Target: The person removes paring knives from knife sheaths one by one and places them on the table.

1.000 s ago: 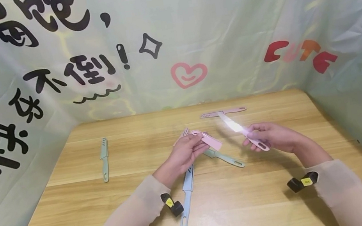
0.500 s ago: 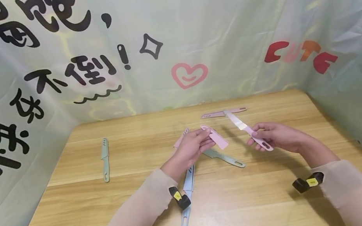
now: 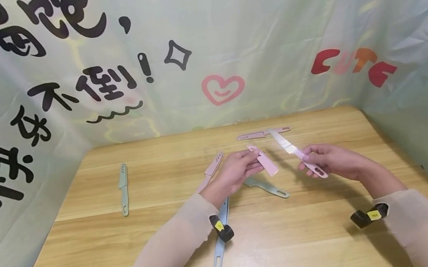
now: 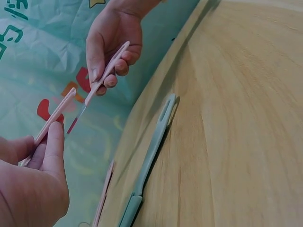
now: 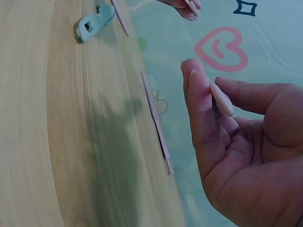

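Observation:
In the head view my left hand (image 3: pixel 240 169) pinches a pink knife sheath (image 3: pixel 267 164) by its upper part, held above the table. My right hand (image 3: pixel 329 159) holds a small knife (image 3: pixel 296 150) by its pink handle; the bare, shiny blade points up and left, toward the back of the table. A short gap separates the sheath from the knife. In the left wrist view the sheath (image 4: pixel 56 113) and the knife handle (image 4: pixel 110 68) lie along similar slants. Beneath the left hand lies a green sheathed knife (image 3: pixel 269 187), its sheath end hidden by that hand.
On the wooden table (image 3: pixel 90 255) lie a pink sheathed knife (image 3: pixel 254 135) at the back, another pink one (image 3: pixel 212 165) left of my left hand, and a blue one (image 3: pixel 219 254) partly under the left forearm. A green one (image 3: pixel 124 189) lies far left. Printed cloth (image 3: pixel 264 27) walls the table.
My left hand has moved right with the sheath, uncovering more of the pink knife beside it. The right hand has shifted slightly right, still holding the knife.

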`<state>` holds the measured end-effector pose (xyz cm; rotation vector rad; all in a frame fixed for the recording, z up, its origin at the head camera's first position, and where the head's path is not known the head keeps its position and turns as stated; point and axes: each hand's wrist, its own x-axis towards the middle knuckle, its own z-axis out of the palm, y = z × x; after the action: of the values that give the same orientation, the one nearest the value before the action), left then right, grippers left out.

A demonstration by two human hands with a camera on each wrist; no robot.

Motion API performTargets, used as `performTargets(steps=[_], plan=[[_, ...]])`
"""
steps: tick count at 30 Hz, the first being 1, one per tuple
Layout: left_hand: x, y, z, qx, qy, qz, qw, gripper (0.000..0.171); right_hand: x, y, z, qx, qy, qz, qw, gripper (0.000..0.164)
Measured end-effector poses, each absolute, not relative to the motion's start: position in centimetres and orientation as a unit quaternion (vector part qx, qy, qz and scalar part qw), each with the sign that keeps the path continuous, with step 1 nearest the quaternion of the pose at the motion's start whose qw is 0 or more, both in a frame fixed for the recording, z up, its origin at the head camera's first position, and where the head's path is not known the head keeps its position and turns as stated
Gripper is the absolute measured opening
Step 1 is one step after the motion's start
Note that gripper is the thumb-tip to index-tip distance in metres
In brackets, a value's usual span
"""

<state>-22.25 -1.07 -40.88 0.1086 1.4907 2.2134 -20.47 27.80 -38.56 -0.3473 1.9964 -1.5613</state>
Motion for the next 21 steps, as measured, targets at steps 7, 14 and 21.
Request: performTargets(steps=[7,14,21], plan=[[-22.7,-0.1,-41.0,0.042,0.545,0.803,0.238,0.032,-20.5,28.4,-38.7,-0.122,0.745,-0.592,0.28,0.032],[-23.2,0.6,-40.9,0.041,0.552,0.797,0.242,0.034,-20.6,29.0,-39.0,-0.123,0.758,-0.58,0.274,0.036],[-23.7,1.2,-40.5,0.046,0.553,0.794,0.248,0.033,-20.7,29.7,-39.3,-0.121,0.755,-0.588,0.266,0.039]])
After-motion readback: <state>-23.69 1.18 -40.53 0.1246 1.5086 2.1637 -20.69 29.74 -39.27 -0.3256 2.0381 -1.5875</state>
